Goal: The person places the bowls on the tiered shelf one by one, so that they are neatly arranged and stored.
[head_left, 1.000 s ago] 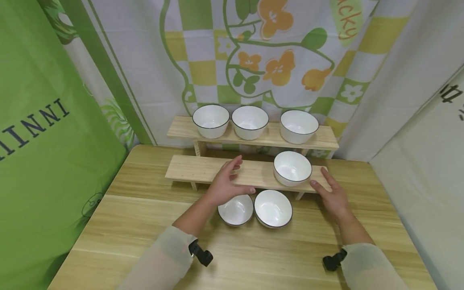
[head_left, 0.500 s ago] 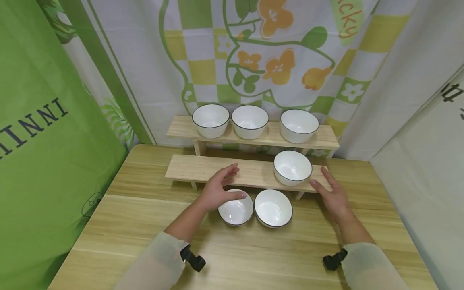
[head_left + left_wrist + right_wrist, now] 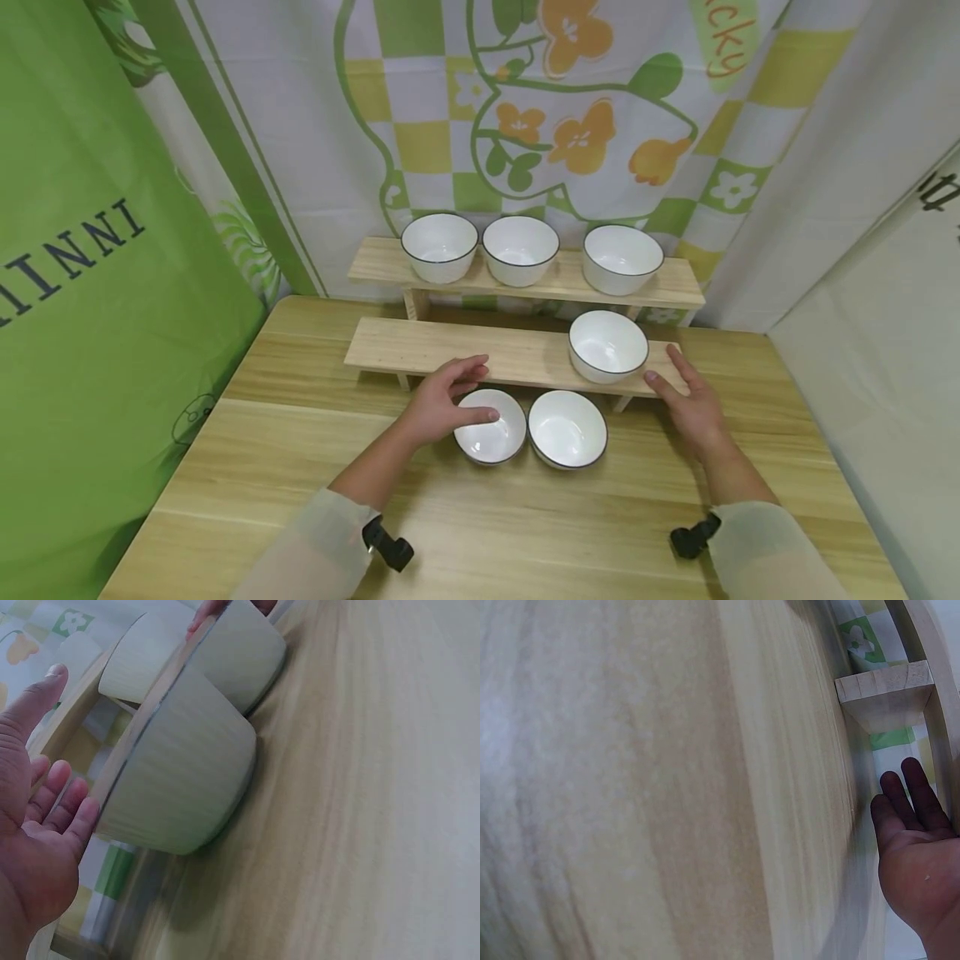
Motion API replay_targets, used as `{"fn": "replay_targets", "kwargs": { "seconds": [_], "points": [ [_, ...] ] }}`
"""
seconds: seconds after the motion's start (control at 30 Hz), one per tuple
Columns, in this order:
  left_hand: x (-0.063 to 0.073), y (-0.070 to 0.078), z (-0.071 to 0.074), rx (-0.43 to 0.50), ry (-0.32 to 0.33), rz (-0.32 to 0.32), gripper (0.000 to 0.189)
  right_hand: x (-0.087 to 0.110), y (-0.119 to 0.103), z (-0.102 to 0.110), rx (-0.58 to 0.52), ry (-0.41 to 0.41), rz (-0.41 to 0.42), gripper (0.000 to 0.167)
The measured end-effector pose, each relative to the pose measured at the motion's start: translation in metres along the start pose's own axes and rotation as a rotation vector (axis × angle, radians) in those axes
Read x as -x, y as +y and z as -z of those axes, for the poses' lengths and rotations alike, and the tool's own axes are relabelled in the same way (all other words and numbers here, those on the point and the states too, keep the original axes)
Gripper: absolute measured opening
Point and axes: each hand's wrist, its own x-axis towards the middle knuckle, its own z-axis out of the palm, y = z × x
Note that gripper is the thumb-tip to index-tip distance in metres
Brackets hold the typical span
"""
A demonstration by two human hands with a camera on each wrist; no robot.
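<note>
My left hand point(image 3: 442, 408) hovers at the left bowl point(image 3: 493, 442) on the table, thumb over its inside and fingers spread beyond its rim. This bowl point(image 3: 187, 765) is white with a dark rim; the left wrist view shows the hand beside it, holding nothing. Right of it stands a matching bowl point(image 3: 567, 429). At the right end of the lower wooden shelf point(image 3: 465, 346), my right hand point(image 3: 693, 408) rests with thumb and forefinger at the board's edge. The right wrist view shows its other fingers point(image 3: 915, 795) extended. One white bowl point(image 3: 607, 346) sits on that shelf, near the hand.
Behind, a higher wooden shelf point(image 3: 675, 283) bears a left bowl point(image 3: 438, 248), a middle bowl point(image 3: 521, 250) and a right bowl point(image 3: 622, 260), with a wider gap before the right one. A printed curtain point(image 3: 420, 142) hangs close behind. The wooden table point(image 3: 525, 533) extends toward me.
My left hand has moved left and toward me, from the lower shelf's front edge to over the left table bowl. The right hand and all the bowls have kept their places.
</note>
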Motion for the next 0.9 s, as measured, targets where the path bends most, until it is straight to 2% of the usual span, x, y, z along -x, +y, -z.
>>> {"fn": "replay_targets", "kwargs": {
  "seconds": [0.4,0.53,0.9],
  "points": [
    [0.008,-0.012,-0.002,-0.001,0.011,-0.054,0.075,-0.001,0.001,0.0,0.033,-0.004,-0.003,0.09],
    [0.012,-0.015,-0.003,-0.015,0.003,-0.041,0.077,-0.001,-0.001,0.0,0.039,0.002,-0.002,0.09],
    [0.019,-0.026,-0.004,-0.15,-0.019,0.014,0.087,0.001,-0.001,0.0,0.043,-0.002,-0.02,0.091]
  ]
}}
